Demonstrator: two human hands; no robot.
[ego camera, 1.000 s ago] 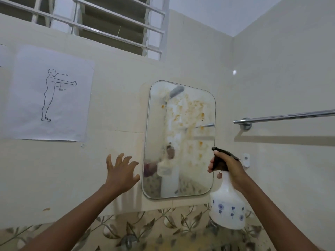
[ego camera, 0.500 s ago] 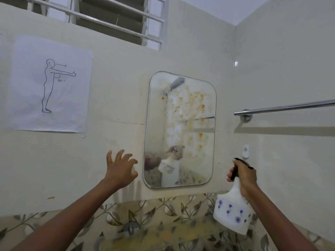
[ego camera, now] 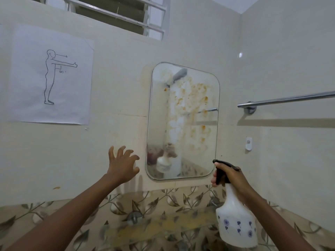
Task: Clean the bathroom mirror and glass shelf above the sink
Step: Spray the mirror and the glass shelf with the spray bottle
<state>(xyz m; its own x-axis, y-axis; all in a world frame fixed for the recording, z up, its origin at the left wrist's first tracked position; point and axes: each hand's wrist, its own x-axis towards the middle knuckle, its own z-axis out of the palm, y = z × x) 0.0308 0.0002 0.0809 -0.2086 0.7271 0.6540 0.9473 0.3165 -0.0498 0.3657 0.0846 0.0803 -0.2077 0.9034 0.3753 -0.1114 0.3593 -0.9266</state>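
Observation:
A rounded rectangular mirror (ego camera: 183, 122) hangs on the cream tiled wall, smeared with orange-brown spots and white haze over its upper and middle part. My right hand (ego camera: 231, 175) grips the black trigger head of a white spray bottle (ego camera: 236, 220) with blue flower prints, held just right of and below the mirror's lower corner. My left hand (ego camera: 122, 164) is raised to the left of the mirror with its fingers spread and curled, holding nothing. Below, the glass shelf (ego camera: 163, 227) shows yellowish grime against the leaf-patterned tiles.
A chrome towel bar (ego camera: 286, 99) juts from the right wall. A paper sheet with a standing-figure drawing (ego camera: 51, 77) is stuck on the left wall. A louvred window (ego camera: 116, 13) runs along the top. A small white wall hook (ego camera: 248, 143) sits right of the mirror.
My right hand dropped away to the right with the bottle, then came back up toward the mirror's lower right corner. My left hand stayed raised beside the mirror, fingers curling slightly.

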